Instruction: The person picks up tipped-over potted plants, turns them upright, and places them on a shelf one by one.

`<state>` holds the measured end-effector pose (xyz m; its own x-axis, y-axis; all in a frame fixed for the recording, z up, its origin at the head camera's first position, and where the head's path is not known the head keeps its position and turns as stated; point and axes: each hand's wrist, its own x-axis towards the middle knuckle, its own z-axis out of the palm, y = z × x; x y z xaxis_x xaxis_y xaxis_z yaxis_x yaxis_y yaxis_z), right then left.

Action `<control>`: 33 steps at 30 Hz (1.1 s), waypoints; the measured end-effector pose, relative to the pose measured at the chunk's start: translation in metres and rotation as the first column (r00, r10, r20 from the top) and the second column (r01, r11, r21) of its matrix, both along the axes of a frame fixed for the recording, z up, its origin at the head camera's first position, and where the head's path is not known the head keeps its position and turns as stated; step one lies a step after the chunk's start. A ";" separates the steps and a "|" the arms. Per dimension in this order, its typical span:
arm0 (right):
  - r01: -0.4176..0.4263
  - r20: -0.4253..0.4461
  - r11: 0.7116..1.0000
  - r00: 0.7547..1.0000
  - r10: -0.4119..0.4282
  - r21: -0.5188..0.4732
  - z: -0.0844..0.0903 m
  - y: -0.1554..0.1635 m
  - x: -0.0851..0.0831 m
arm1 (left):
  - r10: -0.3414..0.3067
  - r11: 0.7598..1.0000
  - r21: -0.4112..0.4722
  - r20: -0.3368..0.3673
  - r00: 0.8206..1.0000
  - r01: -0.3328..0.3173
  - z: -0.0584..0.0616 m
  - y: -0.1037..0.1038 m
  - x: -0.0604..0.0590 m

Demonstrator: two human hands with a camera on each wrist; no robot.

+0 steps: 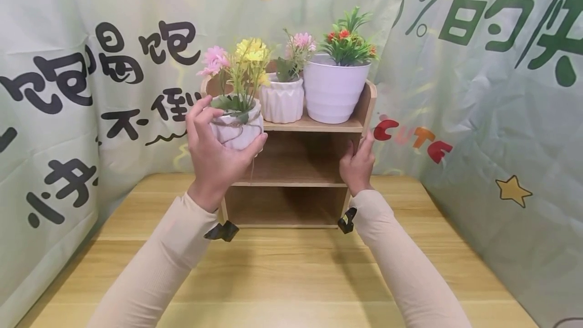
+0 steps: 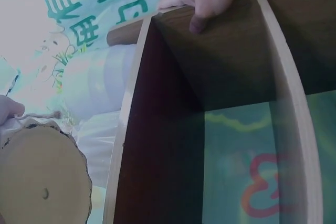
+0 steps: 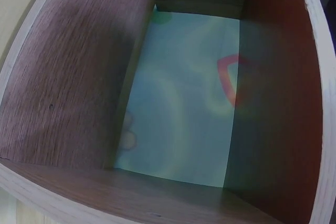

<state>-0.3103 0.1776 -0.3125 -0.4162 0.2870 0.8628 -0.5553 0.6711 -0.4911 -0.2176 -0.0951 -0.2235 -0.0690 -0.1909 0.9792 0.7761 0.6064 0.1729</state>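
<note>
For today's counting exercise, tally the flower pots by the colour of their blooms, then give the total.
Pink and yellow blooms: 1, the pot gripped by the left hand
Pink blooms: 1, the ribbed pot
Red blooms: 1, the large pot
Total: 3 pots

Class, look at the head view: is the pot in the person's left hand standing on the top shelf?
No. The left hand holds the small pot in the air in front of the wooden shelf, apart from it.

A pale green printed cloth backdrop (image 1: 478,90) hangs on three sides of a light wooden table (image 1: 282,277).
</note>
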 end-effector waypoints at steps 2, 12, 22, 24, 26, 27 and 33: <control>-0.003 0.004 1.000 1.000 0.003 -0.003 0.000 0.000 0.001 | 0.012 1.000 -0.002 0.001 1.000 -0.012 0.003 0.001 -0.002; 0.004 -0.009 1.000 1.000 -0.005 -0.023 0.000 -0.001 0.002 | 0.071 0.997 0.004 0.070 0.995 -0.071 0.007 0.004 -0.012; 0.007 0.004 1.000 1.000 -0.007 -0.012 -0.001 0.000 0.002 | 0.071 0.997 0.005 0.098 0.993 -0.072 0.011 0.006 -0.021; 0.007 0.003 1.000 1.000 -0.007 -0.011 -0.001 0.000 0.002 | 0.072 0.997 0.009 0.109 0.992 -0.073 0.011 0.007 -0.022; 0.006 0.002 1.000 1.000 -0.006 -0.011 -0.001 0.000 0.002 | 0.072 0.997 0.013 0.119 0.990 -0.074 0.011 0.007 -0.024; 0.006 0.003 1.000 1.000 -0.006 -0.009 -0.001 0.000 0.001 | 0.071 0.997 0.014 0.123 0.990 -0.073 0.011 0.007 -0.025; 0.010 0.016 1.000 1.000 -0.010 -0.001 -0.001 0.000 0.001 | 0.059 0.998 0.018 0.124 0.991 -0.062 0.012 0.008 -0.031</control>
<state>-0.3096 0.1779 -0.3131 -0.4273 0.2921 0.8556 -0.5404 0.6762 -0.5007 -0.2488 -0.0867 -0.2119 -0.1762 -0.2197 0.9595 0.7102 0.6466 0.2785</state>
